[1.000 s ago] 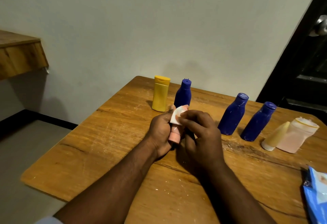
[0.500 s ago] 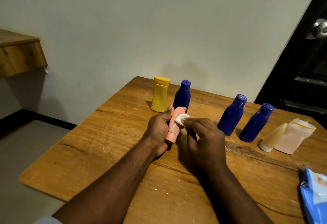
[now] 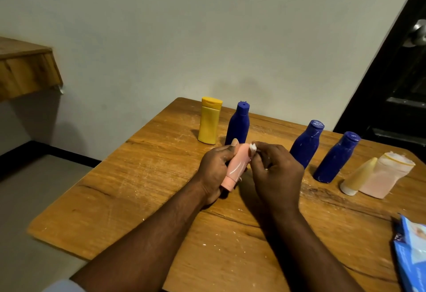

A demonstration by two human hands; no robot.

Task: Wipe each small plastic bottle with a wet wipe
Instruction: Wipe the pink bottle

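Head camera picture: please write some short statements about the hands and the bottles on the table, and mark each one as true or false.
1. The left hand grips the pink bottle. True.
2. The right hand pinches the wet wipe at the far end of the pink bottle. True.
3. Four blue bottles stand on the table. False: three blue bottles stand on the table.
4. The yellow bottle lies on its side. False: the yellow bottle stands upright, next to a blue one.
5. A blue packet lies at the right edge of the table. True.
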